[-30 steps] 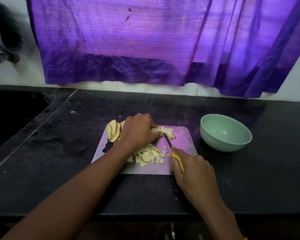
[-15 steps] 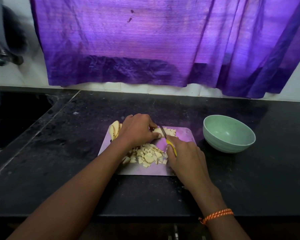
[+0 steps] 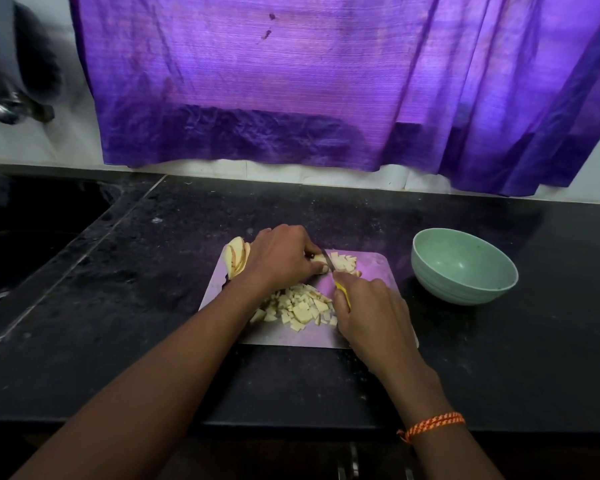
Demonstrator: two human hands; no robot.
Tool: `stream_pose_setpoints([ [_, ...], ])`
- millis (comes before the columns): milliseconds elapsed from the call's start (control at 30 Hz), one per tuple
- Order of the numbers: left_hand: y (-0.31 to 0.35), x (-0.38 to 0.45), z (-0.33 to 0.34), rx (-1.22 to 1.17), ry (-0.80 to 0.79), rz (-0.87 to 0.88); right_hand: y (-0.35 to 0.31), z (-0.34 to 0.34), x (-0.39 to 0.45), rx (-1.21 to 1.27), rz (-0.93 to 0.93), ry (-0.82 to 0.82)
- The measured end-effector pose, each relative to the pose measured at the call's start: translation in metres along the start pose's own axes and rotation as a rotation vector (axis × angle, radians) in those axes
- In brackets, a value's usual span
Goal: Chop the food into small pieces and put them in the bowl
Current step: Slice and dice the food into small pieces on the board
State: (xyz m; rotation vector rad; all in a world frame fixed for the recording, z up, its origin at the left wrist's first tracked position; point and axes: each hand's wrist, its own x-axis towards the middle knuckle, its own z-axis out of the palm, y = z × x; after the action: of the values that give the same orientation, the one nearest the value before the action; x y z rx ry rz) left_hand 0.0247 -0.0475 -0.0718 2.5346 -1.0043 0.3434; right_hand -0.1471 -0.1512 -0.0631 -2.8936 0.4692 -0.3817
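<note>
A pale cutting board [image 3: 374, 268] lies on the black counter. My left hand [image 3: 281, 254] holds down pale slices [image 3: 321, 261] at the board's far side. Uncut slices [image 3: 236, 259] stick out to the left of that hand. My right hand [image 3: 368, 306] grips a yellow-handled knife [image 3: 336, 282], its blade standing against the held slices just right of my left fingertips. Several small chopped pieces [image 3: 302, 306] are heaped mid-board, and more [image 3: 343, 263] lie beyond the blade. A mint-green bowl [image 3: 465, 268] stands empty to the right of the board.
A purple curtain [image 3: 326, 81] hangs over the back wall. A dark sink [image 3: 25, 230] is sunk into the counter at the left, with a metal tap [image 3: 11, 105] above it. Bare black counter [image 3: 534, 341] lies right of and in front of the board.
My right hand has moved the knife forward, from the near right of the board up to the slices under my left hand. The view has shifted slightly.
</note>
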Motion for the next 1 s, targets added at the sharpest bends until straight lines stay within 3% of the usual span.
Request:
stream_pose_setpoints([
  [333, -0.004, 0.002, 0.007, 0.049, 0.031, -0.042, 0.02, -0.003, -0.029, 0.075, 0.016, 0.023],
  [667, -0.011, 0.005, -0.003, -0.029, -0.014, 0.009, 0.027, -0.004, -0.024, 0.268, -0.009, 0.204],
  [1000, -0.016, 0.006, -0.002, 0.005, 0.005, 0.026, 0.002, -0.001, -0.001, 0.087, 0.001, 0.068],
])
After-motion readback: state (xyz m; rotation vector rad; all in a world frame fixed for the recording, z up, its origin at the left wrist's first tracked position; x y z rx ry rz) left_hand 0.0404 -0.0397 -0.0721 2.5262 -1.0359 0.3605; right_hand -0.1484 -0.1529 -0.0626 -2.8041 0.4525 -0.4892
